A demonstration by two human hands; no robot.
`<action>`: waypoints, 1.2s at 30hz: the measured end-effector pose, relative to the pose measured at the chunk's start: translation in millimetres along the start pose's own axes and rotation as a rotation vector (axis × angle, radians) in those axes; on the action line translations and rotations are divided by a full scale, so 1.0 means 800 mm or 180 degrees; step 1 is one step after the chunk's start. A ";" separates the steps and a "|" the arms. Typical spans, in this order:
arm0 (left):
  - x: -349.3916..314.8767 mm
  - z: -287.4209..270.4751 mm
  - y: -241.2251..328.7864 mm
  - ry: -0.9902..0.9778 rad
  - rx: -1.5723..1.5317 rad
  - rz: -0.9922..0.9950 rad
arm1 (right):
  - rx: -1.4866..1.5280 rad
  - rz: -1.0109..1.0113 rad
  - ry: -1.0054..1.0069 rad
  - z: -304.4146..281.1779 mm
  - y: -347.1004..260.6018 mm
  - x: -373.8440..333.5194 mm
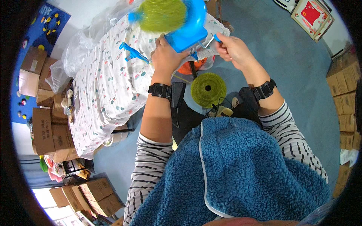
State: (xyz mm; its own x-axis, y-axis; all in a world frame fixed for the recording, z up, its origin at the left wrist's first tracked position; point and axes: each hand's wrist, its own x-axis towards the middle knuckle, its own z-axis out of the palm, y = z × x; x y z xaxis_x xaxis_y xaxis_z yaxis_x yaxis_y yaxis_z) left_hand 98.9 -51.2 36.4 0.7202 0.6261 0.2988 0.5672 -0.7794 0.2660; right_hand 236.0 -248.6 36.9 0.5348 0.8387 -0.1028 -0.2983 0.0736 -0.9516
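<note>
A bright blue yarn winder (188,39) sits at the corner of the cloth-covered table, with a ball of yellow-green yarn (163,16) on its top. The yarn and the upper blue part are smeared by motion. My left hand (166,54) grips the winder's near side, its thumb reaching along the lower edge. My right hand (233,49) is closed on the blue knob of the bent metal crank, right of the winder. On the cloth left of my left hand lies a thin blue plastic piece (134,52) with forked ends. Below the hands stands a yellow-green yarn cone (203,94).
The white patterned tablecloth (109,75) covers the table at left, with clear plastic bags (77,52) at its far side. Cardboard boxes (43,128) are stacked along the left, more boxes (345,100) at the right. An orange-red container (188,67) stands below the table's corner.
</note>
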 end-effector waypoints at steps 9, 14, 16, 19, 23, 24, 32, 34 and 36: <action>0.002 0.005 0.000 0.0141 -0.0027 -0.0022 | 0.0054 0.0598 -0.0741 0.076 0.041 0.005; 0.001 0.001 0.000 0.0109 -0.0034 -0.0017 | -0.0180 0.1001 -0.0559 0.061 0.086 0.014; 0.000 0.001 0.000 0.0096 -0.0082 0.0027 | -0.0271 0.1056 -0.0388 0.045 0.100 0.014; 0.001 0.000 0.002 0.0130 0.0017 -0.0030 | -0.0179 0.1139 -0.0163 0.010 0.102 0.015; 0.000 -0.003 0.004 0.0007 0.0034 -0.0114 | -0.0025 0.1098 0.0068 -0.025 0.082 0.014; 0.000 -0.004 0.004 -0.0054 0.0029 -0.0119 | 0.0060 0.0995 0.0091 -0.029 0.074 0.013; -0.001 -0.004 0.005 0.0003 -0.0001 -0.0088 | -0.0092 0.0126 0.0143 -0.008 0.005 0.002; -0.001 -0.003 0.002 0.0037 -0.0014 -0.0045 | -0.0222 -0.0071 -0.0002 0.011 0.000 0.003; -0.001 0.000 0.001 0.0027 0.0021 -0.0085 | -0.0307 -0.0049 -0.0293 0.030 0.002 0.007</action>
State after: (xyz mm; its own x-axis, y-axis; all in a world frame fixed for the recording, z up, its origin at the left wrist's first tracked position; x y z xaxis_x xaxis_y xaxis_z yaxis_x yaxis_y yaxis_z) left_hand 98.7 -52.0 36.6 0.7012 0.6469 0.2996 0.5888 -0.7625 0.2681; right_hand 219.5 -231.1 41.6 0.4625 0.8842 -0.0650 -0.2108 0.0384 -0.9768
